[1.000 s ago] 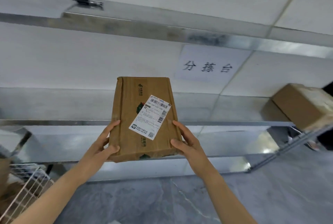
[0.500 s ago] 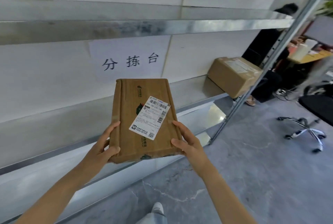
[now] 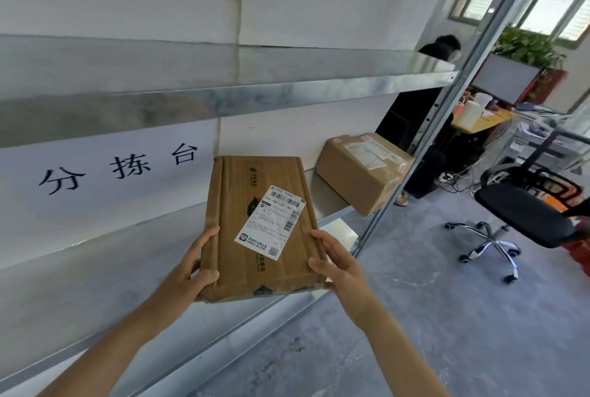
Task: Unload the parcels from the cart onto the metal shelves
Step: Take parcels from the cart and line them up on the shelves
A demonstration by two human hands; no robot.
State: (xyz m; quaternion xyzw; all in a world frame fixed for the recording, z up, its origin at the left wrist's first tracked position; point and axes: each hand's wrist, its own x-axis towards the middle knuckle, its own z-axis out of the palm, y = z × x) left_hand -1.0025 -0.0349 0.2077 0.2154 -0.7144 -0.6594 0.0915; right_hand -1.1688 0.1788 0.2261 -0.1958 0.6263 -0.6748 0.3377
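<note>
A flat brown parcel (image 3: 260, 227) is held up in front of the metal shelves (image 3: 223, 99), gripped at its near end by both hands. The left hand (image 3: 188, 272) clasps the near left corner, thumb on top and fingers curled along the left edge; the right hand (image 3: 338, 265) clasps the near right corner the same way, thumb lying on the upper face. The parcel tilts with its far end raised toward the wall, and a white shipping label (image 3: 271, 221) with barcodes sits on the right half of its top face. Its near edge hangs over the front lip of the middle shelf. At the far right end of that shelf a larger cardboard box (image 3: 360, 173) rests, one corner overhanging the front edge beside the upright post (image 3: 447, 109). A paper sign (image 3: 118, 170) with black characters is fixed to the wall behind the shelf. An office chair (image 3: 523, 208) stands on the grey floor, well apart to the right.
</note>
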